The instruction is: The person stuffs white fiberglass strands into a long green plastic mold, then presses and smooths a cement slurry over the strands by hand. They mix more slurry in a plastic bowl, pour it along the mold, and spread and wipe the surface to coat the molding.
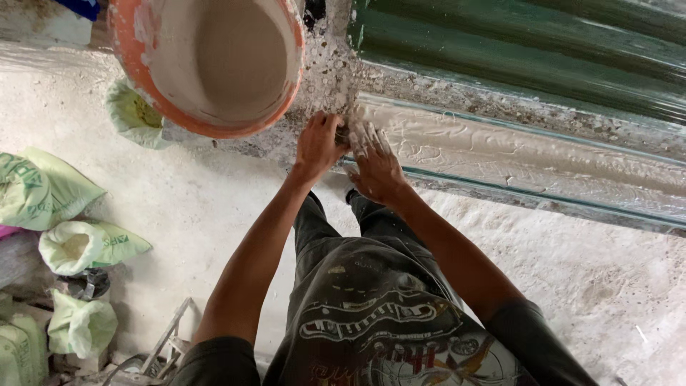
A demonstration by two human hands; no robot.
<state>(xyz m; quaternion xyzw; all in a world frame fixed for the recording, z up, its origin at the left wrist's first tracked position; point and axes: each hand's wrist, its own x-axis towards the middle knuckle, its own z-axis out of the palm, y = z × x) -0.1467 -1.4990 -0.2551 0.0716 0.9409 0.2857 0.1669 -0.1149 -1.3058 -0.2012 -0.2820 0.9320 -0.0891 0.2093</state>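
Sacks (78, 246), pale green and slumped, sit at nine o'clock on the dusty white floor (586, 264); both hands (348, 154) press together, fingers spread, on wet plaster (500, 154) at twelve

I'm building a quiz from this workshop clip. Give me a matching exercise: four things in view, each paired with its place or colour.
Things:
1. bucket
2. left hand
3. corrugated sheet
4. green sacks

Places or colours:
A. dark green, upper right
B. piled on the floor at the left edge
C. orange outside, plaster-white inside, top of view
D. pressed on the wet white plaster strip, beside the right hand

Pairs: 1-C, 2-D, 3-A, 4-B
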